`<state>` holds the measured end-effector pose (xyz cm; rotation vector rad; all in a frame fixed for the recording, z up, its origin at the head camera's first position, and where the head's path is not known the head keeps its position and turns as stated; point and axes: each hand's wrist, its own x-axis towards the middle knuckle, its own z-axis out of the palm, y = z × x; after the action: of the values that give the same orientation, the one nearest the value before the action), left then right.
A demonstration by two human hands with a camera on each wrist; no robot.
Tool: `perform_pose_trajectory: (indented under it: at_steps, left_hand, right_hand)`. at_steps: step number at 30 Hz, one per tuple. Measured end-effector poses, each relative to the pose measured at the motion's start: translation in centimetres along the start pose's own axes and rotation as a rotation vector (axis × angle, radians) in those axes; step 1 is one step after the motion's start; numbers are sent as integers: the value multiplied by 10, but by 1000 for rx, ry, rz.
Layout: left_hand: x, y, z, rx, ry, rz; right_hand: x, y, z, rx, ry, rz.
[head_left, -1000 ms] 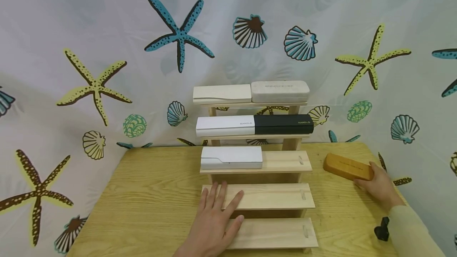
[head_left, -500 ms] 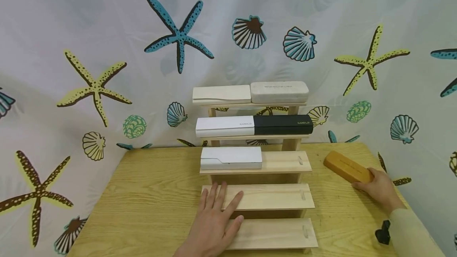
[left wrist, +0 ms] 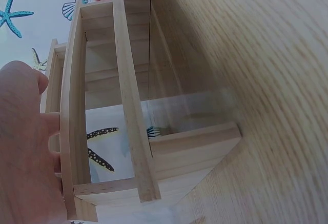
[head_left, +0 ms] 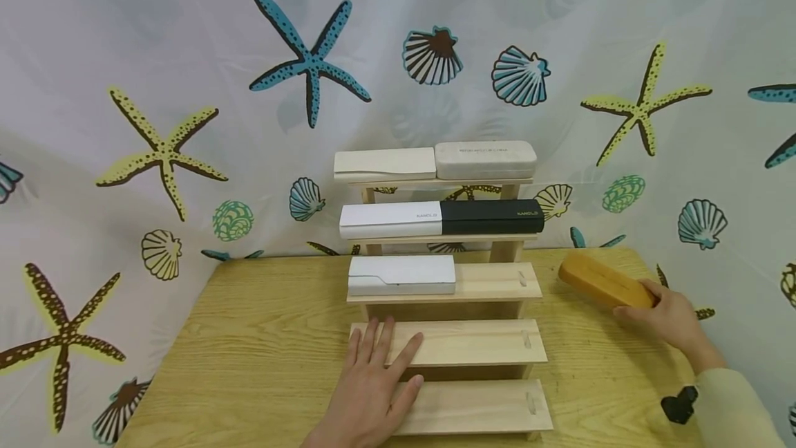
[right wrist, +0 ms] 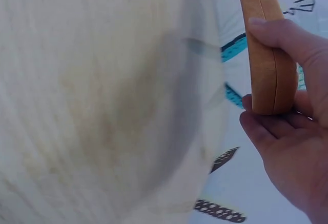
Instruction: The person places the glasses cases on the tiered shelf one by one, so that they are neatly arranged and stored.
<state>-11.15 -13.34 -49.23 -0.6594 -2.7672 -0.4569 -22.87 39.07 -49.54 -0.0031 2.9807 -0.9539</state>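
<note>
My right hand (head_left: 668, 320) grips one end of an orange glasses case (head_left: 602, 279). In the right wrist view the thumb presses one side of the case (right wrist: 271, 75) and the fingers lie under its end. It is held above the table at the right, tilted. My left hand (head_left: 373, 386) rests with spread, fairly straight fingers on the left part of a stepped wooden rack (head_left: 472, 342), over its two lowest shelves. On the rack's third shelf from the bottom, at the left, lies a white glasses case (head_left: 401, 275); the right part of that shelf is bare wood.
Higher up, a white case (head_left: 390, 220) and a black case (head_left: 491, 217) lie side by side. The top shelf holds a cream case (head_left: 384, 164) and a pale rounded case (head_left: 485, 160). Behind the wooden table (head_left: 261, 337) hangs a patterned curtain (head_left: 205, 40).
The right hand has raised the orange case off the table, and the right wrist has shifted slightly right. My left hand stays in place on the rack.
</note>
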Motion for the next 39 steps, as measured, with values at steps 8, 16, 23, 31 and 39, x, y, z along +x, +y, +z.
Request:
perform_pose_trajectory:
  at_steps: [8,16,23,31,39]
  left_hand:
    - [0,0,1,2,-3,-2]
    - [0,0,1,17,15,8]
    - [0,0,2,20,19,9]
    - [0,-1,1,26,17,7]
    - [0,-1,1,7,16,7]
  right_hand:
    - [-10,-33,-25,71,-47,-58]
    - [-20,-60,-46,114,-72,-127]
    - [-28,-79,-55,115,-82,-174]
    - [-33,-105,-59,45,-72,-253]
    - [-30,-129,-50,36,-80,-292]
